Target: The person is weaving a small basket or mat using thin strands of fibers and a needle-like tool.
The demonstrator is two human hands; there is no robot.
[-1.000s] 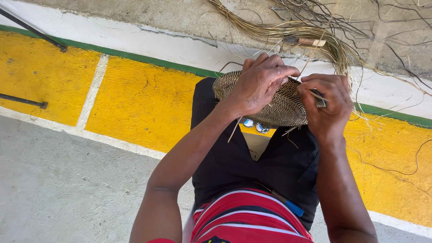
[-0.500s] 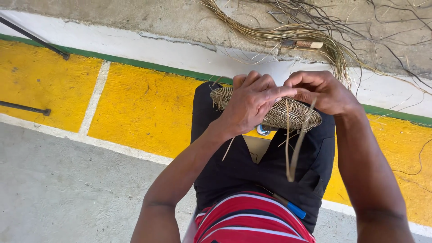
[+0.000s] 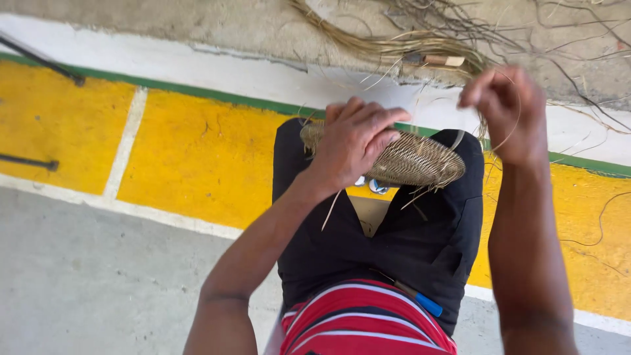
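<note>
A small round woven basket piece [image 3: 414, 161] of tan fibre rests across my knees, on black trousers. My left hand [image 3: 355, 141] lies over its left part and grips it, fingers curled over the top. My right hand [image 3: 506, 112] is raised up and to the right of the weave, pinching a thin tan fibre strand [image 3: 486, 125] that runs down toward the basket's right edge. Loose strand ends stick out under the weave.
A bundle of dry fibres [image 3: 407, 46] and a small wood-handled tool [image 3: 437, 60] lie on the concrete ledge ahead. Below is a floor painted yellow [image 3: 197, 151] with white and green stripes. Dark metal rods [image 3: 39, 62] stand at the left. A blue pen [image 3: 420, 302] sits in my pocket.
My right hand has lifted away from the basket, up and to the right, drawing the strand out. My left hand has stayed on the weave.
</note>
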